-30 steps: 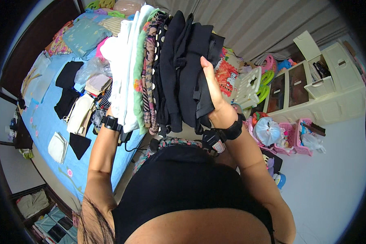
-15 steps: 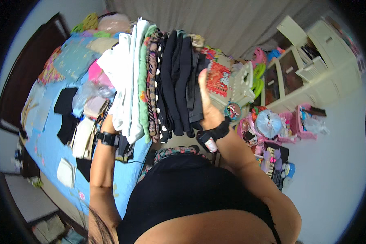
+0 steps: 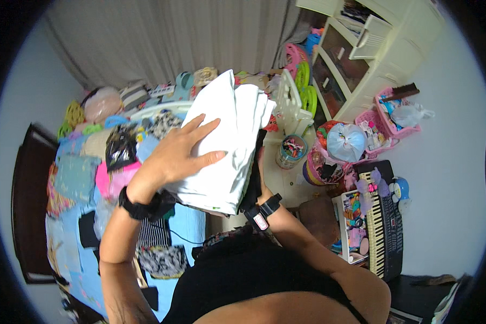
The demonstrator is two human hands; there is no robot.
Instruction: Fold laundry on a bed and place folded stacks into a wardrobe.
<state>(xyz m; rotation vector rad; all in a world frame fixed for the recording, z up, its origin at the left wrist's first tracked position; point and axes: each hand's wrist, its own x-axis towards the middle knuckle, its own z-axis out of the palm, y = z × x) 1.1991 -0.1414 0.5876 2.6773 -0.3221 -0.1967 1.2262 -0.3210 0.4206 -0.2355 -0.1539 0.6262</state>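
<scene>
A thick stack of folded clothes (image 3: 227, 140) is in front of me, tilted, with white garments facing up and darker cloth showing along its right side. My left hand (image 3: 181, 154) lies on the white top, fingers spread and thumb stretched out. Against the dark right side is my right hand (image 3: 263, 181), supporting the stack from that side and below; most of its fingers are hidden behind the cloth. Black bands circle both wrists.
On the left is a bed (image 3: 186, 224) with a blue sheet, a striped garment (image 3: 154, 233), a patterned folded cloth (image 3: 163, 262) and bags. To the right stand a white drawer cabinet (image 3: 356, 70), pink baskets (image 3: 375, 129), a clear tub (image 3: 291, 151) and a keyboard (image 3: 386, 229).
The stack has turned from edge-on to white side up. My left hand has come over its top; my right has gone to its side and underneath. The view has shifted right.
</scene>
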